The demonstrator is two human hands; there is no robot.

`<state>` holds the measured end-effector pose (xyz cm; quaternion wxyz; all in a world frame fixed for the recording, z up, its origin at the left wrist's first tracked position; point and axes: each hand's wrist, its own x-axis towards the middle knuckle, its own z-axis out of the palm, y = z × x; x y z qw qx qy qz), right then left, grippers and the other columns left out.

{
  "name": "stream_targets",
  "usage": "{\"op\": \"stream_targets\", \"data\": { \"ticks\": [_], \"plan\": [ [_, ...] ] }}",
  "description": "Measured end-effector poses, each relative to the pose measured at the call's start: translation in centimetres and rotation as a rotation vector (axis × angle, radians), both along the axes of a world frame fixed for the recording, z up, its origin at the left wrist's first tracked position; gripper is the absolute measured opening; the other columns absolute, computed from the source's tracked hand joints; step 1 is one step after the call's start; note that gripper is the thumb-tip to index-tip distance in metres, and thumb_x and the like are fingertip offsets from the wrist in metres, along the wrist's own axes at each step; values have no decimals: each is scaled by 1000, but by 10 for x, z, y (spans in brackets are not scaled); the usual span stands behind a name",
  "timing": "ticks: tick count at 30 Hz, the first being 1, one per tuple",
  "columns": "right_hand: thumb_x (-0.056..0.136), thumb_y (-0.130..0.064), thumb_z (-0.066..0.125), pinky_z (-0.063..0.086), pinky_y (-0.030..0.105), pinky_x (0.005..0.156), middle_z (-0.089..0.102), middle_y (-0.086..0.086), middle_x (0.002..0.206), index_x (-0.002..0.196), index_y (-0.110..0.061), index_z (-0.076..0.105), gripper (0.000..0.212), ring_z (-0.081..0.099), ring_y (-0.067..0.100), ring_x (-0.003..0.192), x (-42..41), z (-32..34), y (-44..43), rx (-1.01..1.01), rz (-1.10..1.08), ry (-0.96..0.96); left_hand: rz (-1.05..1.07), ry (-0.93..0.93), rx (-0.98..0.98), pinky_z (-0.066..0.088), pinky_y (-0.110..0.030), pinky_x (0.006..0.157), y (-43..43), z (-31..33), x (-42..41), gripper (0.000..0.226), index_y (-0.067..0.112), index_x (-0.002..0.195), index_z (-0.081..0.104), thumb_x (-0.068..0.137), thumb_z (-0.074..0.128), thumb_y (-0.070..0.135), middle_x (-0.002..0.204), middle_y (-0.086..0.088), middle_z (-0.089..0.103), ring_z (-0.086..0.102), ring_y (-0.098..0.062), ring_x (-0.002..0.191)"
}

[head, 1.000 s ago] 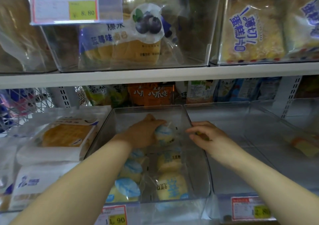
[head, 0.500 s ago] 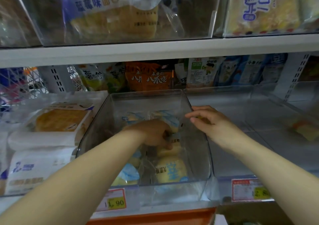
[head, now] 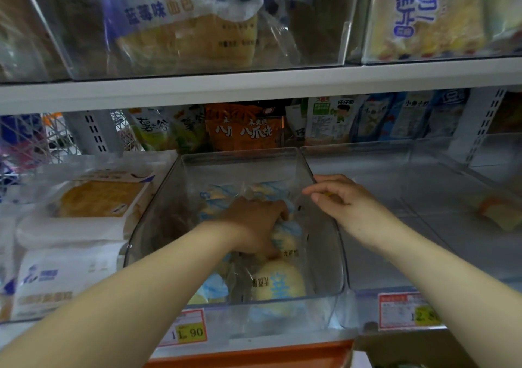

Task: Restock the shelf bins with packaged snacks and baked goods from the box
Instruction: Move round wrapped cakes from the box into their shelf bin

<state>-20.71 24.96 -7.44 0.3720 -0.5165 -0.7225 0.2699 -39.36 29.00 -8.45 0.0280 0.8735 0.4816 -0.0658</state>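
Wrapped yellow-blue buns (head: 278, 281) piled in clear bin (head: 324, 308).

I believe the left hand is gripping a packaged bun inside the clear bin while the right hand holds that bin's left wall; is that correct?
Not quite: the head view shows the right hand holding the right wall of the clear bin, not the left. The left hand does grip a packaged bun inside it.

Two arms in view, both forearms bare along their full visible length. Left grip (head: 254, 223) and right grip (head: 343, 202) are bare hands; wrists likewise bare.
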Motion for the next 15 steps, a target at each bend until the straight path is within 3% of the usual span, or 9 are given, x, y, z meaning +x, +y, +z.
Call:
{"op": "stream_targets", "data": {
  "ticks": [3,6,11,13,15],
  "plan": [
    [96,-23,52,29,-5,76,44,-15,116,91,-40,60,19,48,-8,97,0,-2,2,-4,2,17,-32,24,245,30,-36,96,2,-8,-6,69,28,126,37,74,71,57,132,2,45,45,-22,120],
    [96,-22,52,30,-5,77,45,-13,117,91,-39,60,19,47,-12,96,-1,-3,2,-3,7,33,-29,8,301,30,-35,89,4,-13,-7,68,25,120,38,72,70,60,125,0,42,44,-22,114],
    [95,-24,51,28,-2,80,46,-12,120,89,-43,58,22,46,-5,103,1,-4,3,10,9,16,-37,-126,196,32,-30,91,-4,10,-3,39,27,112,49,83,66,46,116,5,45,45,-16,109],
    [96,-24,51,27,-4,79,46,-13,118,89,-43,57,22,44,0,109,1,-3,3,12,6,6,-24,-202,44,41,-27,88,-10,19,-4,26,29,112,56,88,64,38,104,12,53,53,-12,103],
    [96,-24,51,26,-4,80,46,-12,117,89,-44,57,22,44,1,111,1,-4,3,19,8,-1,-6,-240,-169,48,-27,88,-19,24,-2,28,29,113,62,87,67,39,99,16,59,58,-8,99]
  ]
}}
